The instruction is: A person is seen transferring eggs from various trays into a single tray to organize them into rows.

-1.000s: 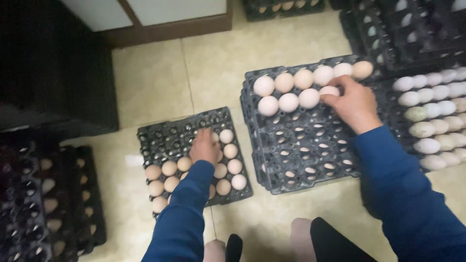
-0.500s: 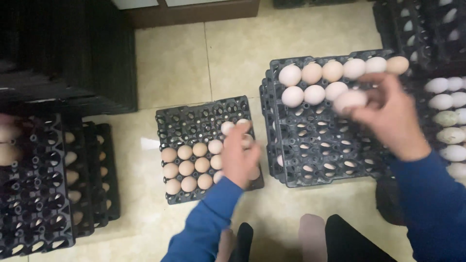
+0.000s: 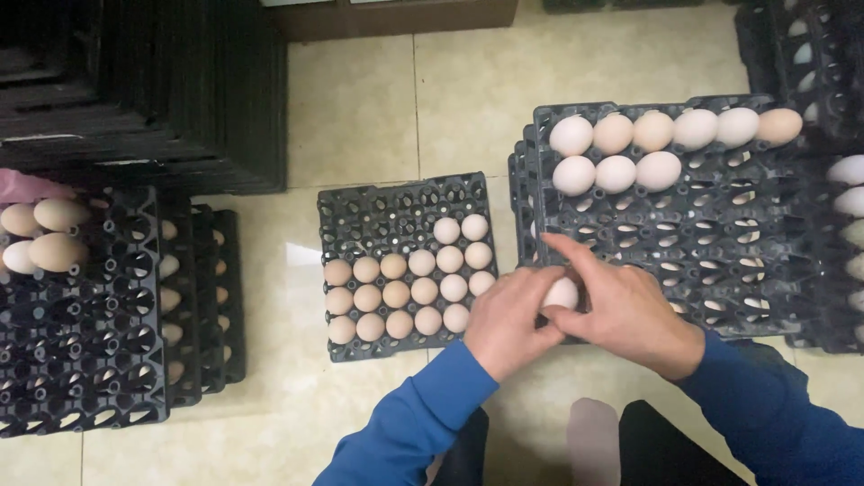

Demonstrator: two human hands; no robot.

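Observation:
Both hands meet around one pale egg (image 3: 562,292) in front of me, between two black trays. My left hand (image 3: 508,319) cups it from the left and my right hand (image 3: 621,310) grips it from the right with fingers over the top. A small black egg tray (image 3: 378,202) lies to the left of the hands, its near rows filled with several tan eggs (image 3: 396,292). A larger stack of black trays (image 3: 720,234) sits to the right, with several bigger pale eggs (image 3: 661,135) along its far edge.
At the left stands another stack of black trays (image 3: 99,351) with three tan eggs (image 3: 40,234) at its far corner. Dark stacked trays (image 3: 153,90) fill the far left, and more trays with eggs (image 3: 850,193) line the right edge. Beige tiled floor (image 3: 360,108) lies between them.
My right hand lifted an egg off the large tray and carried it toward me. My left hand left the small tray and joined it on the egg. The camera view shifted left.

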